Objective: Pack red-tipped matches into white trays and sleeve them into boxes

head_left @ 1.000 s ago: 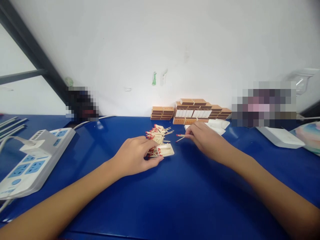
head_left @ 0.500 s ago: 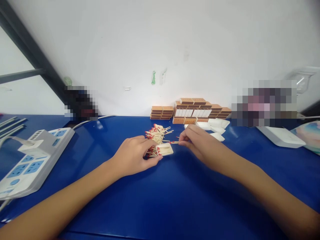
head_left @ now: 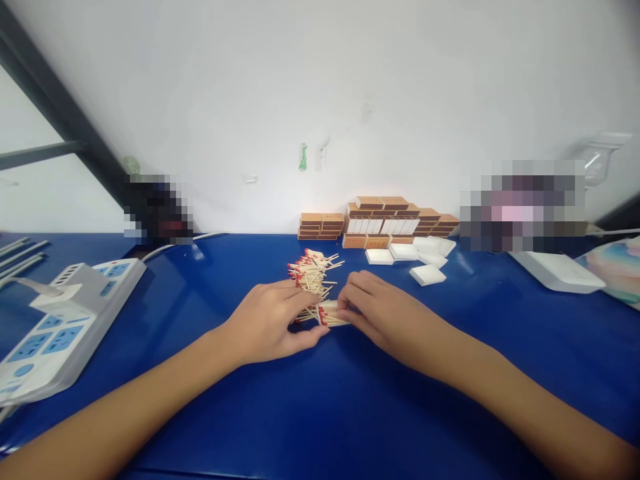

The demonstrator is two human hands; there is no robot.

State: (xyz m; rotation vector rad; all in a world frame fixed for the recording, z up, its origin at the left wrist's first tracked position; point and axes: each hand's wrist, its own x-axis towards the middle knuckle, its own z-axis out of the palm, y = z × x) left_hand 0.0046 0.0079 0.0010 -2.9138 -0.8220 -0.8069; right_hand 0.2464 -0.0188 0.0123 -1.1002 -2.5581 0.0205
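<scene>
1. One power strip (head_left: 67, 333) lies near the left edge of the blue surface (head_left: 310, 413).
2. Left hand (head_left: 273, 320): thumb and forefinger spread, holding the left end of a small tray (head_left: 337, 325) mid-surface; open room runs from there to the front edge.
3. Several matches (head_left: 327, 314) already lie in that tray; a loose pile (head_left: 311, 272) remains outside, behind it.
4. Right hand (head_left: 375, 307): fingertips narrow over the tray's right end; whether they pinch a match, I cannot tell.
5. Stacked matchboxes (head_left: 355, 241) line the back edge; several white trays (head_left: 427, 275) lie before them.
</scene>
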